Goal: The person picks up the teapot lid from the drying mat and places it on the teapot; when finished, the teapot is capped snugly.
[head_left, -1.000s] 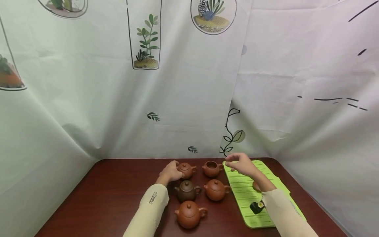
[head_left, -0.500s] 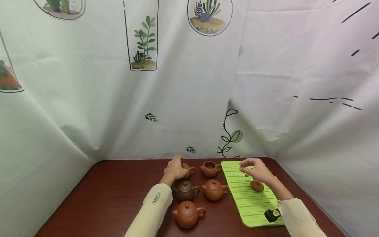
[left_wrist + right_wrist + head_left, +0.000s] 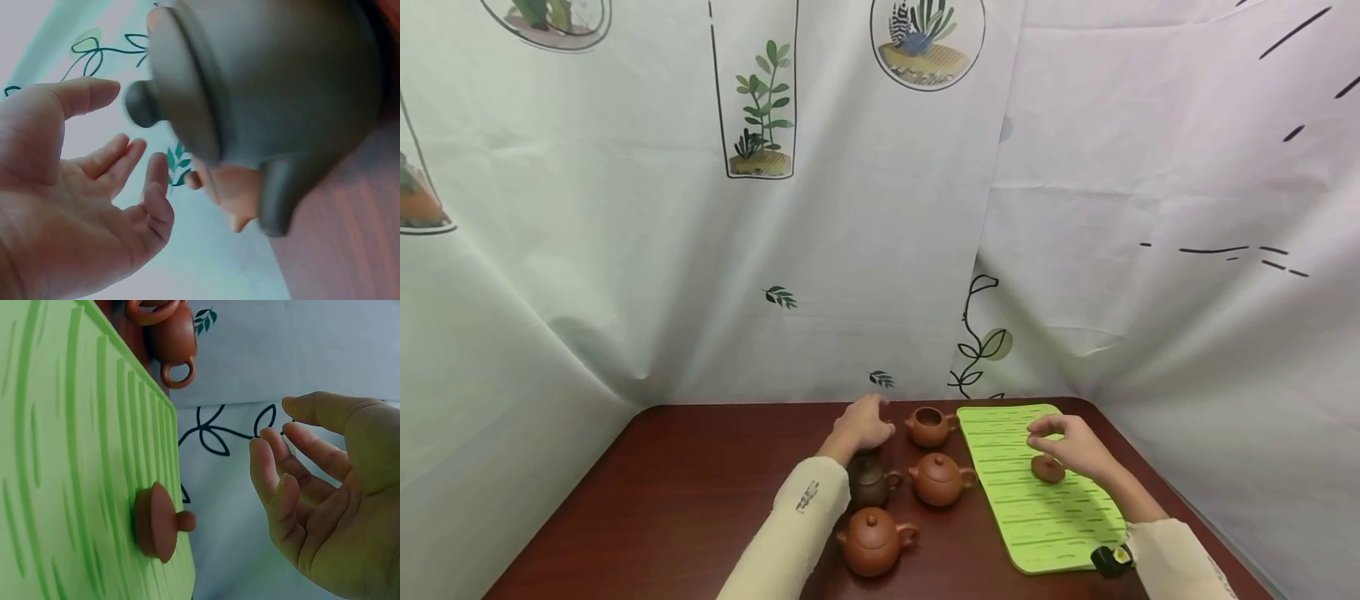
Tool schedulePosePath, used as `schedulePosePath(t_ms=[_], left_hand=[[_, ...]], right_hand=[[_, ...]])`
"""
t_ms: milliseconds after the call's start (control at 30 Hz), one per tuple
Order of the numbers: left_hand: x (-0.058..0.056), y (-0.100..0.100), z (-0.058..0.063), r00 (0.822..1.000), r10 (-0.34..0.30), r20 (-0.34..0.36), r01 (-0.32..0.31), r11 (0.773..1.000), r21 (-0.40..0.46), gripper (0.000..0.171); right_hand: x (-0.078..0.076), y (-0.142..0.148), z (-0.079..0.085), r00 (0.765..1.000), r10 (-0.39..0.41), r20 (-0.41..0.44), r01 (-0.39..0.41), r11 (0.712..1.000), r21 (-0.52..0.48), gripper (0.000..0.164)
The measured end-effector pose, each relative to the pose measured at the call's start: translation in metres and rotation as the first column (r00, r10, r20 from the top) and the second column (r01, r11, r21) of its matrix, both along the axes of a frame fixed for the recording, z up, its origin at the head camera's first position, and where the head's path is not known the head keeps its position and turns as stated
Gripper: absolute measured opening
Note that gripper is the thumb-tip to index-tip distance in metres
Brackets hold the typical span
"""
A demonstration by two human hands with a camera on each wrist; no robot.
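Note:
My left hand [image 3: 861, 423] hovers with loose fingers around the back-left clay teapot, covering most of it in the head view. Seen from the left wrist, it holds nothing; a dark brown teapot [image 3: 287, 81] looms close, and a reddish teapot [image 3: 234, 190] shows beyond. Over the green mat [image 3: 1015, 512], my right hand [image 3: 1075, 444] is raised with thumb and fingers apart. A round reddish-brown teapot lid [image 3: 159, 522] lies on that mat, knob up, apart from the hand. At the back stands a lidless teapot [image 3: 928, 428], its mouth uncovered.
Two lidded reddish teapots stand nearer: one right of the dark pot [image 3: 938, 481], another at the front [image 3: 871, 543]. A small black object with a yellow-white patch [image 3: 1112, 561] sits by the right cuff. A patterned white curtain [image 3: 880, 250] hangs behind the table [image 3: 647, 500].
My left hand has shifted right across the back-left teapot, hiding it. The right hand has moved right and slightly nearer, bringing the lid on the mat into full view.

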State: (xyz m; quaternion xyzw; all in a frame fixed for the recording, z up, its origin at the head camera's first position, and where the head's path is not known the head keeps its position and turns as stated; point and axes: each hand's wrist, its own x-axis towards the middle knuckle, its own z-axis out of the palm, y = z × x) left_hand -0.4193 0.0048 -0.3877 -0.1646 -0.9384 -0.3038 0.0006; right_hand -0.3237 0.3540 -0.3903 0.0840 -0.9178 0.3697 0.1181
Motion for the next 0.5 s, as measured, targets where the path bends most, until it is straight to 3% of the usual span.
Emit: schedulePosePath(t_ms=[167, 367, 500], left_hand=[[0.005, 0.011, 0.009, 0.999, -0.027, 0.037, 0.027, 1.000, 0.000, 0.049], [0.010, 0.028, 0.014, 0.980, -0.140, 0.139, 0.123, 0.985, 0.121, 0.052], [0.014, 0.037, 0.021, 0.976, -0.141, 0.164, 0.112, 0.979, 0.171, 0.052]], right_hand=[[0.006, 0.008, -0.003, 1.000, 0.005, -0.004, -0.005, 1.000, -0.011, 0.024], [0.008, 0.017, -0.010, 1.000, -0.005, 0.024, 0.005, 1.000, -0.022, 0.026], [0.010, 0.020, -0.012, 0.999, -0.004, 0.033, 0.005, 1.000, -0.031, 0.026]])
